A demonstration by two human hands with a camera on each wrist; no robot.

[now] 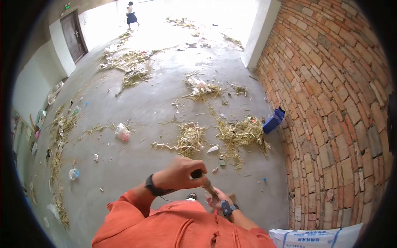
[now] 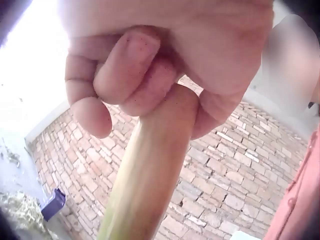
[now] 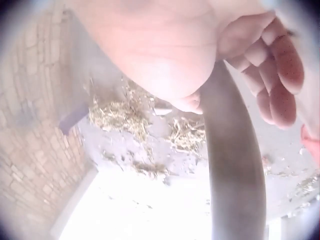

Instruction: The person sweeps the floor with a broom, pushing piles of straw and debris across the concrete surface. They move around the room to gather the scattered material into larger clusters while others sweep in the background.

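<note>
A long wooden pole [image 2: 150,170] slants between my two hands. My left hand [image 1: 178,172] grips it close to its upper end, fingers curled over the top in the left wrist view. That end looks dark in the head view. Lower down and to the right, my right hand [image 1: 215,200] holds the same pole, which passes between thumb and fingers. In the right wrist view its fingers [image 3: 282,65] curl loosely, tips off the wood. The pole's lower end is hidden behind my arm and orange top.
Straw heaps [image 1: 242,131] and litter lie scattered over the grey floor [image 1: 161,99]. A blue box [image 1: 273,120] leans at the brick wall [image 1: 331,124] on the right. A white sack [image 1: 316,237] lies at lower right. Another person [image 1: 131,15] stands far off near a door [image 1: 74,35].
</note>
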